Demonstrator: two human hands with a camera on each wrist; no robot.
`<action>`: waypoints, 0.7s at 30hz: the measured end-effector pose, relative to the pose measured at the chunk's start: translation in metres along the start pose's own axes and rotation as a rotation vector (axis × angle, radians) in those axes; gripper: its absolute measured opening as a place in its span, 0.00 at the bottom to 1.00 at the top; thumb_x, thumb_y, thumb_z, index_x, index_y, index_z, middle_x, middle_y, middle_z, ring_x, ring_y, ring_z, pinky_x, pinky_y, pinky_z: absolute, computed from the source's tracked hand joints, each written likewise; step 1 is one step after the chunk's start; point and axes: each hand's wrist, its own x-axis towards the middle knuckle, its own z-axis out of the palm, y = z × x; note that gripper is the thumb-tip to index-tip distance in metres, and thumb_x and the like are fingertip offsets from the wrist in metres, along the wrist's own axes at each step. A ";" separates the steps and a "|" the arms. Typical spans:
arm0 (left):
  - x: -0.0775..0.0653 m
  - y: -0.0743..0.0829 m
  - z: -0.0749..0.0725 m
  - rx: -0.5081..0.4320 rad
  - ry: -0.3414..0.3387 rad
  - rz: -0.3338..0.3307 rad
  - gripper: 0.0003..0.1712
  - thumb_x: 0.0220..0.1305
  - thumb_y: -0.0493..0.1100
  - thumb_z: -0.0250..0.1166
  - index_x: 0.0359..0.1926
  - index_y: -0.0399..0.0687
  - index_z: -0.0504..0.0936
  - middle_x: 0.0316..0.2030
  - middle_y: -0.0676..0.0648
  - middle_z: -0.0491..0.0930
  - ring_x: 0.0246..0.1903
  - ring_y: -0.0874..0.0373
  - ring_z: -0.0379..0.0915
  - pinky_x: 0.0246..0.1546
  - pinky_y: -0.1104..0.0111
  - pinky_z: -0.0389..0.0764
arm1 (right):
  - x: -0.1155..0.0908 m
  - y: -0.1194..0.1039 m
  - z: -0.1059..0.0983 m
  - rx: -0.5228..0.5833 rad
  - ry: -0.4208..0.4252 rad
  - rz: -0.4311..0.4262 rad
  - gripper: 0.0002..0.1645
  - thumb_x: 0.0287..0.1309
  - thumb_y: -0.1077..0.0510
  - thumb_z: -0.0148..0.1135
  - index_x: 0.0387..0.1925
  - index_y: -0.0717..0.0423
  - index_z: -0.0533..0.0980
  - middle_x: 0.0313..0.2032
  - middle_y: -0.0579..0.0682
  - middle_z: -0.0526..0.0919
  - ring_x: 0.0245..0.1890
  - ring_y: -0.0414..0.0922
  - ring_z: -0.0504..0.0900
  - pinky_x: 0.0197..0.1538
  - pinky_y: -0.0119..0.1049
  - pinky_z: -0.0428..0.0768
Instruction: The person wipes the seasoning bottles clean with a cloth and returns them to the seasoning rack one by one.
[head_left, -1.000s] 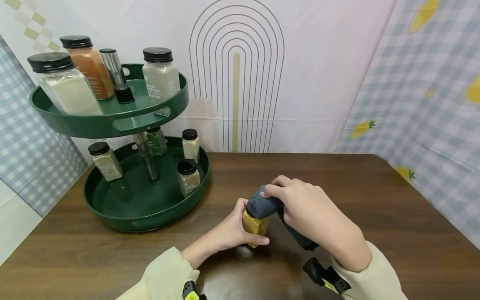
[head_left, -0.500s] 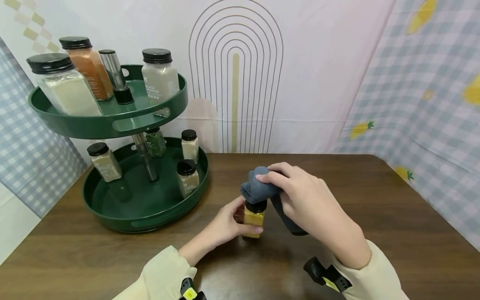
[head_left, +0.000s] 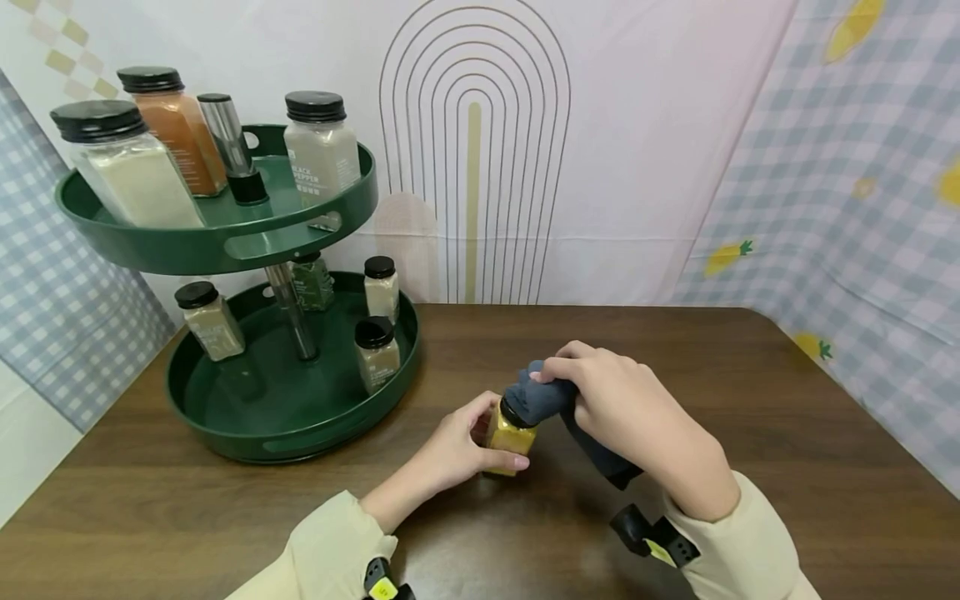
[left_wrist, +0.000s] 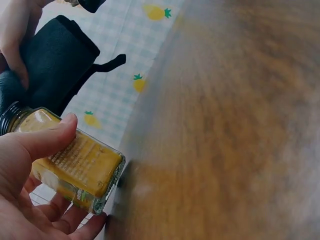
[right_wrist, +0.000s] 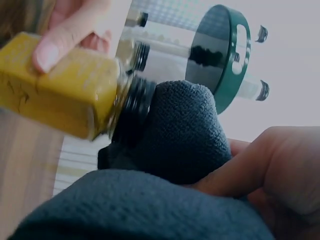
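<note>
A small square glass jar of yellow powder (head_left: pixel 509 437), black lid on, leans slightly to the right just over the wooden table. My left hand (head_left: pixel 456 450) grips it, thumb across the near side and fingers behind, as the left wrist view shows. In my right hand (head_left: pixel 618 400) is a bunched dark blue-grey cloth (head_left: pixel 536 398). One end of the cloth lies against the jar's black lid (right_wrist: pixel 134 110), covering part of it, while the rest hangs below the palm. The right wrist view shows the cloth's fuzzy weave pressed up to the lid.
Left of the hands stands a two-tier green turntable rack (head_left: pixel 277 446). Large jars, among them an orange one (head_left: pixel 180 137), stand on its upper tray; several small jars, one nearby (head_left: pixel 377 358), occupy the lower. A patterned cloth backdrop (head_left: pixel 637 167) rises behind the table (head_left: pixel 675 350).
The jar went from tilted to nearly upright and back to a slight rightward lean. The right hand and cloth rose over the lid, then came down to its right side.
</note>
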 end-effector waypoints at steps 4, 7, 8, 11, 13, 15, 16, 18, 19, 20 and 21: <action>0.000 0.000 0.000 0.016 -0.007 0.003 0.27 0.45 0.47 0.75 0.46 0.56 0.73 0.38 0.53 0.79 0.40 0.60 0.74 0.45 0.62 0.75 | -0.001 0.005 -0.003 0.001 -0.040 0.033 0.29 0.43 0.75 0.50 0.40 0.43 0.81 0.43 0.44 0.80 0.33 0.47 0.81 0.27 0.39 0.74; -0.001 0.000 0.001 0.027 -0.004 0.008 0.27 0.44 0.47 0.76 0.46 0.57 0.73 0.39 0.54 0.79 0.42 0.59 0.73 0.45 0.61 0.75 | -0.003 0.006 -0.006 -0.019 -0.067 0.049 0.29 0.42 0.75 0.52 0.39 0.42 0.80 0.41 0.44 0.80 0.32 0.46 0.80 0.26 0.38 0.73; -0.002 0.001 0.001 0.035 -0.002 0.011 0.27 0.44 0.47 0.76 0.46 0.57 0.73 0.39 0.54 0.79 0.42 0.59 0.73 0.45 0.61 0.75 | -0.004 0.007 -0.007 -0.034 -0.074 0.052 0.28 0.42 0.75 0.53 0.39 0.42 0.80 0.41 0.44 0.80 0.31 0.47 0.80 0.25 0.38 0.72; -0.003 0.003 0.000 0.074 -0.001 0.027 0.28 0.44 0.48 0.76 0.46 0.58 0.73 0.39 0.54 0.79 0.43 0.58 0.73 0.45 0.60 0.74 | -0.006 0.008 -0.009 -0.082 -0.038 0.055 0.29 0.41 0.75 0.54 0.40 0.43 0.81 0.41 0.45 0.81 0.31 0.48 0.80 0.23 0.37 0.71; -0.004 0.004 -0.001 0.110 -0.009 0.040 0.28 0.43 0.48 0.76 0.46 0.57 0.73 0.40 0.55 0.79 0.44 0.56 0.74 0.46 0.59 0.74 | -0.006 0.006 -0.009 -0.090 0.019 0.049 0.29 0.42 0.74 0.54 0.42 0.43 0.81 0.42 0.45 0.81 0.32 0.48 0.80 0.22 0.37 0.70; -0.005 0.006 -0.003 0.158 -0.029 0.057 0.28 0.44 0.48 0.75 0.47 0.56 0.72 0.41 0.54 0.79 0.46 0.55 0.74 0.47 0.58 0.74 | -0.006 0.004 -0.009 -0.075 0.081 0.017 0.28 0.44 0.73 0.53 0.43 0.43 0.81 0.42 0.45 0.81 0.34 0.47 0.81 0.23 0.37 0.71; -0.006 0.007 -0.004 0.176 -0.040 0.064 0.29 0.45 0.47 0.75 0.49 0.56 0.72 0.42 0.53 0.79 0.46 0.54 0.74 0.48 0.58 0.74 | -0.006 0.002 -0.008 -0.059 0.104 -0.006 0.28 0.45 0.73 0.52 0.43 0.43 0.81 0.43 0.44 0.81 0.34 0.47 0.81 0.23 0.38 0.72; -0.006 0.008 -0.006 0.204 -0.055 0.085 0.31 0.46 0.45 0.74 0.52 0.53 0.72 0.44 0.51 0.80 0.47 0.52 0.74 0.49 0.56 0.74 | -0.006 -0.002 -0.007 -0.036 0.115 -0.061 0.27 0.47 0.72 0.52 0.43 0.43 0.81 0.42 0.44 0.81 0.34 0.45 0.81 0.25 0.38 0.75; -0.006 0.009 -0.007 0.212 -0.058 0.093 0.32 0.46 0.45 0.73 0.53 0.52 0.72 0.45 0.50 0.80 0.47 0.51 0.75 0.49 0.55 0.75 | -0.006 -0.004 -0.007 -0.029 0.115 -0.088 0.27 0.47 0.72 0.52 0.43 0.43 0.81 0.42 0.44 0.81 0.33 0.45 0.81 0.26 0.37 0.75; -0.007 0.010 -0.007 0.215 -0.056 0.103 0.33 0.46 0.44 0.73 0.54 0.51 0.72 0.45 0.49 0.80 0.47 0.50 0.75 0.48 0.55 0.75 | -0.006 -0.005 -0.006 -0.025 0.115 -0.113 0.27 0.47 0.72 0.52 0.43 0.43 0.81 0.42 0.44 0.81 0.33 0.44 0.81 0.26 0.37 0.75; -0.007 0.010 -0.008 0.213 -0.049 0.111 0.34 0.46 0.44 0.73 0.55 0.50 0.71 0.46 0.48 0.80 0.47 0.50 0.75 0.48 0.55 0.75 | -0.006 -0.006 -0.005 -0.019 0.115 -0.132 0.28 0.47 0.73 0.52 0.43 0.43 0.81 0.42 0.43 0.81 0.33 0.44 0.81 0.26 0.36 0.75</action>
